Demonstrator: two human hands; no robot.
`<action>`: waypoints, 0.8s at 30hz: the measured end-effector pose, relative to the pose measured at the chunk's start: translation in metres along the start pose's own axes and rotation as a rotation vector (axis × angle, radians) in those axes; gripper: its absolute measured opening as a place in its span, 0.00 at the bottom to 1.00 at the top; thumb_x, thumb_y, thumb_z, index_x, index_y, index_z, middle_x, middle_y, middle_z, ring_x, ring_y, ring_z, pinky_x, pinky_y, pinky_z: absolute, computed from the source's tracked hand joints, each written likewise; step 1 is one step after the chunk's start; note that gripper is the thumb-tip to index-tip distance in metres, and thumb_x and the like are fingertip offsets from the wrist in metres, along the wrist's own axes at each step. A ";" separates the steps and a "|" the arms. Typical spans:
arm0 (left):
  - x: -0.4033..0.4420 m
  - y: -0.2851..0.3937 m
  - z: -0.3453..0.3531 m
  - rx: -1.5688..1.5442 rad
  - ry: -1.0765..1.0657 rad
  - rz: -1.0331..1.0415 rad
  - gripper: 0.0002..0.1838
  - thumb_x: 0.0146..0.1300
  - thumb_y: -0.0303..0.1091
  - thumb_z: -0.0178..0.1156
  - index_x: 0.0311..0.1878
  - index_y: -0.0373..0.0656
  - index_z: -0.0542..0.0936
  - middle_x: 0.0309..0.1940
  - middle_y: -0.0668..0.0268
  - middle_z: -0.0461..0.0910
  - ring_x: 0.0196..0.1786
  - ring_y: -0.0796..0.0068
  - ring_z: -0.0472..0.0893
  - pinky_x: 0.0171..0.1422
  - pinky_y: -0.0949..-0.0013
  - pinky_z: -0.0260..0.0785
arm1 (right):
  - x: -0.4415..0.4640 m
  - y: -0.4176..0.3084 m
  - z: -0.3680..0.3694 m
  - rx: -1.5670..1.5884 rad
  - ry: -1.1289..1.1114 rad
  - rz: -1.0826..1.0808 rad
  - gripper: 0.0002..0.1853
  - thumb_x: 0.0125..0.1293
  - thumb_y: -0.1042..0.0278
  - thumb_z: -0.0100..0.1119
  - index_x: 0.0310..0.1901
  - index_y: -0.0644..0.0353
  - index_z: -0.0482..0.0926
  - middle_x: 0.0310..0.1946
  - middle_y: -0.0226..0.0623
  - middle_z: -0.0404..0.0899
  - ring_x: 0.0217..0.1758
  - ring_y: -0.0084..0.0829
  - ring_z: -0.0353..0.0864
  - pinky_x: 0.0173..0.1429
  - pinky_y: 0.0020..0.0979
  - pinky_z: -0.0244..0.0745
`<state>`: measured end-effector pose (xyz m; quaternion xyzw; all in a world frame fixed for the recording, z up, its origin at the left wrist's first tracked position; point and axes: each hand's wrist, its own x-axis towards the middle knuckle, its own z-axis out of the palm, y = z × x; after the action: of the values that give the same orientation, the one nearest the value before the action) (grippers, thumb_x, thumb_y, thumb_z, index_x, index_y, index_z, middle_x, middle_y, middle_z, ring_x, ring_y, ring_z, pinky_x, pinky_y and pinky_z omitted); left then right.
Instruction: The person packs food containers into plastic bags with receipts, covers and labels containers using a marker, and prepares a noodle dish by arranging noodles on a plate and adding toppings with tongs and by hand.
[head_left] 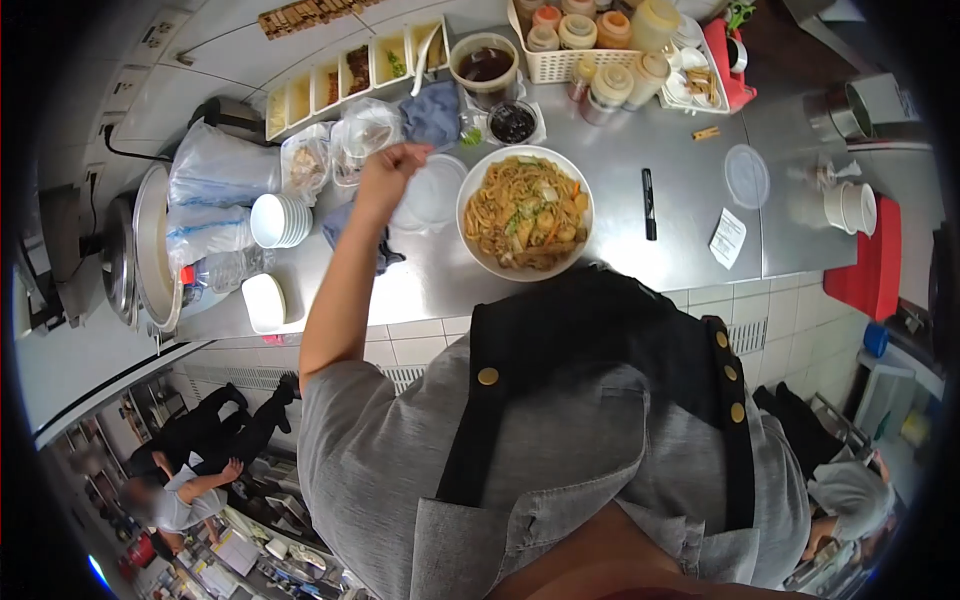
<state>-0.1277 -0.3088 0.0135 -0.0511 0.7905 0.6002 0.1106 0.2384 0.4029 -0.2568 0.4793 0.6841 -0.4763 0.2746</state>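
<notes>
My left hand (393, 172) is raised over the counter, its fingers curled together. Whether anything small is pinched in them I cannot make out. To its right stands a white round bowl (462, 235) full of noodles (527, 213) with vegetable pieces and green bits on top. A clear round plastic lid (432, 195) lies under and beside the hand. Just beyond the fingers are a blue-grey cloth (432, 115) and a small cup of dark sauce (511, 123). My right hand is out of view.
Topping trays (330, 85), a dark-liquid tub (485, 65) and a white sauce-bottle basket (560, 66) line the back. Stacked white bowls (280, 221) stand left; a black marker (649, 204), a paper slip (728, 239) and another lid (747, 177) lie right. Two people are behind.
</notes>
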 end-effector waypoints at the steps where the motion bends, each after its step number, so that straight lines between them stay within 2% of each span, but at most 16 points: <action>1: -0.016 -0.013 0.016 0.118 0.017 0.122 0.08 0.68 0.26 0.63 0.47 0.40 0.88 0.37 0.67 0.85 0.34 0.76 0.76 0.42 0.69 0.70 | -0.007 -0.007 0.002 0.016 -0.019 0.019 0.13 0.69 0.62 0.60 0.53 0.51 0.79 0.30 0.31 0.75 0.24 0.25 0.71 0.26 0.33 0.69; 2: -0.032 -0.019 0.031 0.237 0.036 0.248 0.07 0.68 0.26 0.63 0.46 0.40 0.88 0.36 0.64 0.85 0.34 0.74 0.77 0.41 0.68 0.70 | -0.007 -0.006 0.002 0.034 -0.040 0.035 0.14 0.68 0.62 0.60 0.54 0.51 0.79 0.29 0.31 0.76 0.24 0.25 0.71 0.26 0.33 0.69; 5: -0.084 0.023 0.066 0.494 0.069 0.303 0.07 0.66 0.24 0.63 0.44 0.42 0.88 0.28 0.59 0.76 0.33 0.60 0.77 0.40 0.62 0.69 | -0.018 -0.014 0.004 -0.025 -0.019 0.034 0.14 0.68 0.63 0.60 0.55 0.51 0.79 0.28 0.30 0.74 0.24 0.24 0.70 0.25 0.33 0.67; 6: -0.091 0.021 0.070 0.621 0.066 0.516 0.11 0.61 0.22 0.63 0.45 0.43 0.88 0.28 0.60 0.74 0.34 0.59 0.76 0.40 0.60 0.70 | -0.030 -0.020 0.004 -0.026 -0.017 0.036 0.14 0.68 0.63 0.60 0.55 0.51 0.79 0.28 0.30 0.74 0.24 0.24 0.70 0.25 0.33 0.67; 8: -0.108 0.018 0.077 0.757 0.033 0.697 0.14 0.57 0.21 0.63 0.46 0.44 0.87 0.29 0.61 0.75 0.36 0.61 0.76 0.41 0.60 0.72 | -0.068 -0.047 0.009 0.035 0.037 -0.063 0.14 0.68 0.63 0.60 0.54 0.51 0.79 0.27 0.30 0.73 0.23 0.24 0.70 0.25 0.32 0.66; 12: -0.114 0.009 0.079 0.851 0.119 0.772 0.17 0.54 0.21 0.63 0.47 0.44 0.87 0.31 0.63 0.75 0.37 0.62 0.77 0.42 0.61 0.73 | -0.074 -0.054 0.002 0.076 -0.041 -0.122 0.13 0.68 0.62 0.59 0.53 0.51 0.79 0.25 0.30 0.73 0.22 0.25 0.69 0.23 0.30 0.65; 14: -0.113 0.005 0.079 0.838 0.051 0.798 0.14 0.57 0.21 0.63 0.47 0.42 0.87 0.30 0.62 0.75 0.36 0.62 0.76 0.43 0.64 0.73 | -0.072 -0.060 -0.002 0.088 -0.116 -0.075 0.13 0.68 0.62 0.60 0.52 0.51 0.80 0.25 0.30 0.74 0.22 0.26 0.70 0.22 0.30 0.66; 15: -0.109 0.006 0.077 0.841 0.060 0.802 0.14 0.57 0.21 0.63 0.47 0.42 0.87 0.30 0.62 0.75 0.36 0.62 0.76 0.43 0.64 0.73 | -0.026 -0.029 -0.012 -0.015 -0.095 -0.047 0.12 0.68 0.62 0.60 0.52 0.51 0.80 0.26 0.31 0.75 0.22 0.26 0.72 0.22 0.31 0.68; 16: -0.101 0.008 0.072 0.679 0.140 0.601 0.12 0.61 0.21 0.63 0.47 0.41 0.87 0.30 0.62 0.76 0.36 0.63 0.77 0.43 0.65 0.72 | 0.001 -0.019 -0.014 -0.116 -0.072 -0.030 0.12 0.68 0.62 0.60 0.51 0.51 0.80 0.27 0.31 0.76 0.23 0.26 0.73 0.23 0.31 0.69; 17: -0.091 0.010 0.065 0.513 0.217 0.407 0.10 0.64 0.22 0.63 0.47 0.39 0.87 0.29 0.62 0.76 0.35 0.63 0.77 0.43 0.67 0.72 | 0.013 0.000 -0.022 -0.022 -0.093 -0.157 0.12 0.68 0.62 0.61 0.51 0.51 0.80 0.31 0.32 0.79 0.26 0.28 0.76 0.24 0.33 0.73; 18: -0.074 0.008 0.055 0.346 0.325 0.326 0.07 0.69 0.26 0.63 0.46 0.36 0.86 0.30 0.61 0.79 0.36 0.66 0.80 0.44 0.69 0.72 | 0.012 0.006 -0.025 0.074 -0.126 -0.283 0.13 0.67 0.63 0.61 0.52 0.51 0.79 0.35 0.33 0.81 0.28 0.29 0.79 0.26 0.35 0.76; 20: -0.024 -0.009 0.023 0.344 0.530 0.458 0.08 0.69 0.28 0.62 0.46 0.36 0.87 0.33 0.59 0.84 0.35 0.68 0.83 0.42 0.68 0.74 | -0.012 -0.016 -0.013 -0.335 0.034 -0.547 0.11 0.58 0.68 0.66 0.43 0.57 0.82 0.40 0.41 0.83 0.39 0.41 0.85 0.40 0.40 0.83; 21: 0.002 -0.014 0.011 0.346 0.552 0.470 0.08 0.69 0.28 0.62 0.46 0.36 0.87 0.33 0.59 0.84 0.35 0.68 0.83 0.42 0.68 0.74 | 0.039 0.025 -0.023 -0.785 0.015 -0.715 0.12 0.54 0.69 0.65 0.42 0.56 0.83 0.44 0.43 0.84 0.46 0.45 0.83 0.49 0.41 0.81; 22: 0.029 -0.016 -0.001 0.225 0.631 0.372 0.08 0.69 0.28 0.62 0.46 0.36 0.86 0.34 0.58 0.85 0.34 0.67 0.84 0.41 0.66 0.74 | 0.083 0.059 -0.032 -1.196 0.061 -0.929 0.13 0.50 0.70 0.64 0.40 0.56 0.85 0.47 0.44 0.84 0.53 0.49 0.82 0.59 0.42 0.79; 23: 0.054 -0.014 -0.013 0.100 0.705 0.277 0.08 0.69 0.28 0.63 0.45 0.36 0.86 0.35 0.57 0.87 0.33 0.67 0.85 0.39 0.65 0.75 | 0.084 0.055 -0.028 -1.269 0.063 -0.933 0.12 0.54 0.72 0.61 0.41 0.55 0.85 0.46 0.45 0.85 0.52 0.50 0.82 0.59 0.43 0.79; 24: 0.073 -0.007 -0.018 0.184 0.739 0.212 0.08 0.68 0.29 0.63 0.45 0.36 0.86 0.33 0.56 0.87 0.29 0.64 0.84 0.37 0.63 0.76 | 0.056 0.034 -0.019 -1.041 0.066 -0.774 0.10 0.58 0.71 0.58 0.40 0.56 0.85 0.44 0.46 0.85 0.52 0.51 0.82 0.58 0.44 0.79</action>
<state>-0.1994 -0.3245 -0.0054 -0.1718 0.8284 0.4761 -0.2401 0.2491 0.4448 -0.3092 0.0170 0.9569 -0.1321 0.2582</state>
